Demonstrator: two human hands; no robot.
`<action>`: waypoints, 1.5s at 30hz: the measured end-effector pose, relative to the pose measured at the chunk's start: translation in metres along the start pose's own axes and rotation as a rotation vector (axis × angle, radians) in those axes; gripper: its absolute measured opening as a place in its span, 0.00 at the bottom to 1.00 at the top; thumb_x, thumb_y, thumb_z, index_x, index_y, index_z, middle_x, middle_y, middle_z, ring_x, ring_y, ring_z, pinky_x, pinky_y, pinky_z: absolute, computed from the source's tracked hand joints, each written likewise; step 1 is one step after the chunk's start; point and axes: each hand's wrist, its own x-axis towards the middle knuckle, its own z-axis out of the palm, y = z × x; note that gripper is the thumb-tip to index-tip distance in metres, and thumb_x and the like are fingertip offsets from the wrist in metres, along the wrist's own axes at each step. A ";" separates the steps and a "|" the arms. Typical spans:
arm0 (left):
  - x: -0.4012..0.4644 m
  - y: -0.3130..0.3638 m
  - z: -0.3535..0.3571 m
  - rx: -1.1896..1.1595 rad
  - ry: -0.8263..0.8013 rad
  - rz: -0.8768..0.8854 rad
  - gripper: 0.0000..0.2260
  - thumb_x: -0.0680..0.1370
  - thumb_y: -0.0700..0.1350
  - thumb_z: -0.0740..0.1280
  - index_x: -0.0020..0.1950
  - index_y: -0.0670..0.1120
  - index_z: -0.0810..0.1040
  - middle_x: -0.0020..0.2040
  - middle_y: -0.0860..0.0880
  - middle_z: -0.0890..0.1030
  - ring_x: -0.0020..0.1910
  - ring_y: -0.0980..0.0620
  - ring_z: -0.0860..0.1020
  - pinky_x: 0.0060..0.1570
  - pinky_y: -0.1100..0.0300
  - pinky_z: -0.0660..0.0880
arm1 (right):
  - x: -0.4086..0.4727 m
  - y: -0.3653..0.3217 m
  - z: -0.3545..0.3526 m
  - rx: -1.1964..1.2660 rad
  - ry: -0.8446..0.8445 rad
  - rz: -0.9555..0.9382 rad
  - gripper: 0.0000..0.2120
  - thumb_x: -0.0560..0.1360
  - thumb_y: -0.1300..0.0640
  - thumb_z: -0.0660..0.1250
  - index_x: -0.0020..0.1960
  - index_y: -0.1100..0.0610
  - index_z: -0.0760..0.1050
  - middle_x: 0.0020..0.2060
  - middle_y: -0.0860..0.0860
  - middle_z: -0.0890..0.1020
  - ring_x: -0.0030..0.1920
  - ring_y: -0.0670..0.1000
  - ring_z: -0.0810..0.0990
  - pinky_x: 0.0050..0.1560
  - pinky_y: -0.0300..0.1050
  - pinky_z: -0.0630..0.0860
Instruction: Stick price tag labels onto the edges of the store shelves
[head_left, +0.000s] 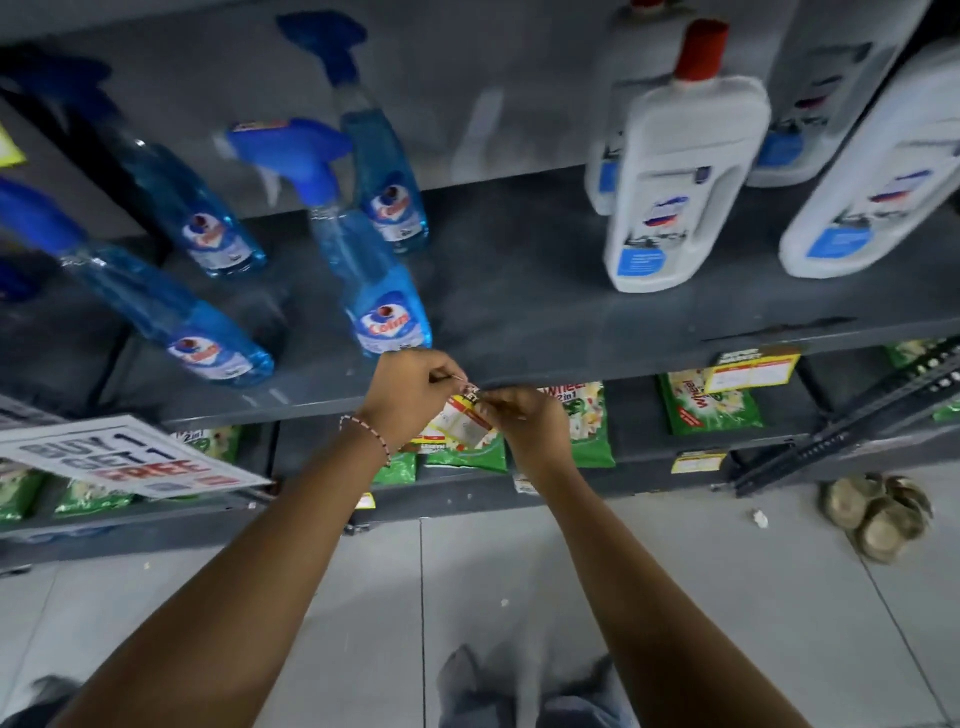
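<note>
Both my hands meet just below the front edge of the grey shelf (597, 371). Between them is a yellow, red and white price tag label (460, 418). My left hand (410, 392) pinches its upper corner with thumb and fingertips, a beaded band on the wrist. My right hand (524, 423) grips the label's right side, fingers curled over it. The label hangs slightly tilted, close to the shelf edge; whether it touches the edge I cannot tell. Another yellow price tag (753, 371) is stuck on the same edge further right.
Blue spray bottles (382, 306) and white red-capped bottles (675, 182) stand on the shelf. Green detergent packs (711, 402) fill the shelf below, which bears small yellow tags (698, 461). A "BUY 1 GET 1 FREE" sign (130, 457) juts out at left. Coconut husks (878, 514) lie on the tiled floor.
</note>
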 end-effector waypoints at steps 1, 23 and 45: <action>-0.007 -0.011 -0.005 -0.047 0.055 -0.029 0.02 0.70 0.39 0.74 0.41 0.45 0.86 0.36 0.53 0.85 0.36 0.59 0.81 0.40 0.78 0.71 | -0.004 -0.003 0.008 0.014 0.021 -0.020 0.05 0.72 0.58 0.73 0.47 0.58 0.85 0.38 0.50 0.87 0.38 0.42 0.83 0.39 0.40 0.77; -0.070 -0.176 -0.077 -0.197 0.397 -0.226 0.02 0.72 0.40 0.74 0.41 0.43 0.84 0.35 0.50 0.84 0.30 0.59 0.79 0.35 0.72 0.74 | -0.011 -0.079 0.174 -0.480 0.083 -0.376 0.05 0.74 0.52 0.70 0.49 0.49 0.83 0.46 0.49 0.86 0.50 0.53 0.80 0.43 0.43 0.74; -0.090 -0.143 -0.098 0.111 0.406 -0.150 0.05 0.77 0.43 0.66 0.49 0.44 0.71 0.30 0.46 0.76 0.31 0.38 0.80 0.29 0.53 0.73 | -0.029 -0.086 0.110 -0.469 0.245 -0.404 0.07 0.80 0.50 0.61 0.49 0.53 0.70 0.46 0.52 0.79 0.44 0.54 0.79 0.38 0.51 0.80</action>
